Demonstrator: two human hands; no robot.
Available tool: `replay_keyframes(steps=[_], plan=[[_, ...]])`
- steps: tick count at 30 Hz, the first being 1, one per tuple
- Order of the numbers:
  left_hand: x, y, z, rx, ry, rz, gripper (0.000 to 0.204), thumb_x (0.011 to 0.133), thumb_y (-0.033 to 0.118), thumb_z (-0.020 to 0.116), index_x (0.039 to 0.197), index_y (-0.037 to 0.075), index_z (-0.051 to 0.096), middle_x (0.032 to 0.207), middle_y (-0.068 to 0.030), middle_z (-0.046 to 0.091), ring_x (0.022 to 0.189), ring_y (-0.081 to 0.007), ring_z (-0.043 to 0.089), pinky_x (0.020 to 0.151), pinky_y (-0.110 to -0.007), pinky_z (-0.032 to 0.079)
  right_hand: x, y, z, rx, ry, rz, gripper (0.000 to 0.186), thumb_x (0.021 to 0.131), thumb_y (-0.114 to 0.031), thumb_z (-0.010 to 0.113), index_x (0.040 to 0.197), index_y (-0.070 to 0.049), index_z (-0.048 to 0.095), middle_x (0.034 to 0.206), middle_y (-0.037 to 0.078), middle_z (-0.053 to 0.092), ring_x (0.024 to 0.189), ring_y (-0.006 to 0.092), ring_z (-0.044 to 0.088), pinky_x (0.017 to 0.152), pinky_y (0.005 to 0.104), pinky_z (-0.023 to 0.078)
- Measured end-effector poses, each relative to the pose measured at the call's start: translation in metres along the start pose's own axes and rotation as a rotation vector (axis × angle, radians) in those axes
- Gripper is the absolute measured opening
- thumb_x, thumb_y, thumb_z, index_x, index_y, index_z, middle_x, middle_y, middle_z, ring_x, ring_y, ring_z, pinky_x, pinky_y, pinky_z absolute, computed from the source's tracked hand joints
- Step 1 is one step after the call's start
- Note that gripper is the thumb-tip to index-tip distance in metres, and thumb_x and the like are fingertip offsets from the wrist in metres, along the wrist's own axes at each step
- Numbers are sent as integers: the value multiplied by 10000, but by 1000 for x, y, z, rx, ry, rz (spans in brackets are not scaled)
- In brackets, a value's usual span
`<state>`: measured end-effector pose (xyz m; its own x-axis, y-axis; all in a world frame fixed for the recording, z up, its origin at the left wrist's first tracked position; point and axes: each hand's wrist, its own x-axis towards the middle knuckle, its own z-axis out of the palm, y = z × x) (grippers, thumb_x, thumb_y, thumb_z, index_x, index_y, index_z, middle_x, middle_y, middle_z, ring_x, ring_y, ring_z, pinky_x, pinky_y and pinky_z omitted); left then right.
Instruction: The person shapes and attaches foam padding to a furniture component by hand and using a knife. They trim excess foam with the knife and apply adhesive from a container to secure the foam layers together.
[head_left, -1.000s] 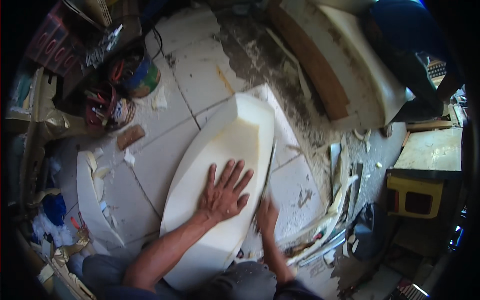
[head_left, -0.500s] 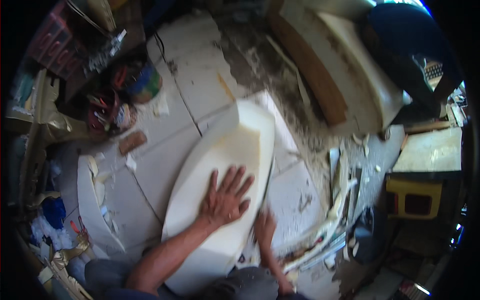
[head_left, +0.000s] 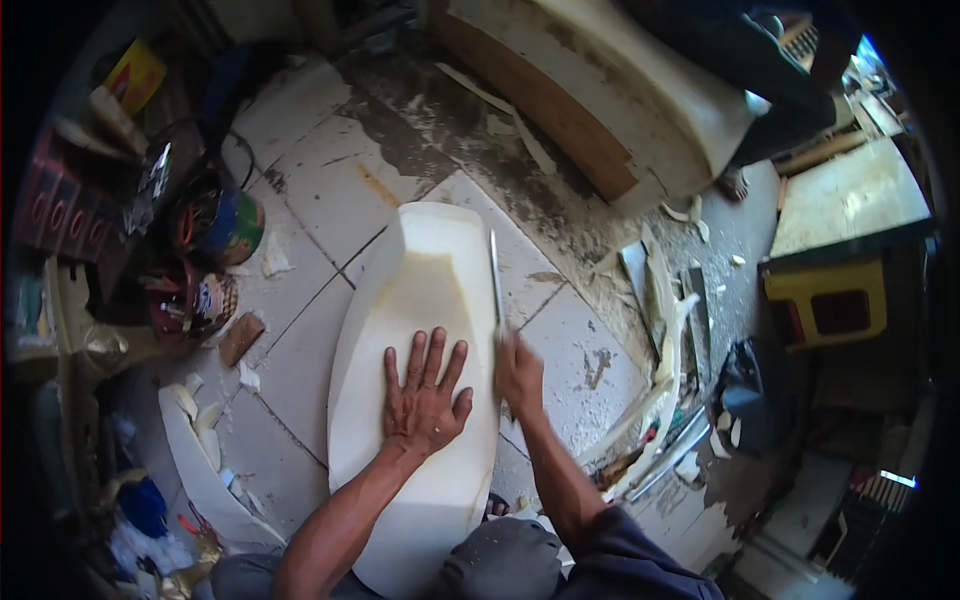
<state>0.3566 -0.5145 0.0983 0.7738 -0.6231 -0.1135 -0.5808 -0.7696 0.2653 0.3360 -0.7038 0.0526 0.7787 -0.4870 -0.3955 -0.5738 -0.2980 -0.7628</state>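
Observation:
A long cream foam piece (head_left: 420,510) with a narrowed far end and yellowed patches lies lengthwise on the white tiled floor (head_left: 290,180). My left hand (head_left: 422,395) rests flat on its middle, fingers spread and holding nothing. At the foam's right edge, my right hand (head_left: 520,370), slightly blurred, grips a long thin blade (head_left: 496,280) that runs forward beside that edge. The blade's handle is hidden in my fist. A grey rounded shape (head_left: 505,560), apparently my knee, is at the foam's near end.
Pots of tools (head_left: 225,230) and a red crate (head_left: 60,200) stand left. A curved foam-and-wood piece (head_left: 540,90) is at the back, beside another person's leg (head_left: 780,80). Foam offcuts (head_left: 195,440) litter both sides; a pale board (head_left: 840,200) and yellow panel (head_left: 820,300) lie right.
The view has shifted, so the back piece and right-hand items appear higher. My right hand and blade have moved along the foam's right edge. My left hand stays spread on the foam.

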Motion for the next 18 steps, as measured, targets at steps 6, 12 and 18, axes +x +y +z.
replay_keyframes(steps=[6,12,18], plan=[[6,-7,-7,24,34,-34,702,968,429,514,1597,162,355,1697,-160,177,1569,-379,122,1219,-664,31,-90,21,4,14,17,-128,365,1035,-243,502,1274,0,633,1109,306,676,1043,443,675,912,469,518],[8,-6,-2,65,57,-2,714,962,411,519,1605,156,340,1695,-162,186,1569,-387,117,1226,-650,20,-72,27,4,21,-2,-36,357,1020,-267,546,1197,20,662,1087,305,674,906,474,652,814,474,527],[-1,4,0,56,3,19,710,968,421,515,1605,163,340,1701,-158,164,1570,-385,115,1218,-666,34,-38,-1,-2,143,92,-93,315,1026,-230,524,1073,35,688,927,296,674,832,473,655,749,514,514]])
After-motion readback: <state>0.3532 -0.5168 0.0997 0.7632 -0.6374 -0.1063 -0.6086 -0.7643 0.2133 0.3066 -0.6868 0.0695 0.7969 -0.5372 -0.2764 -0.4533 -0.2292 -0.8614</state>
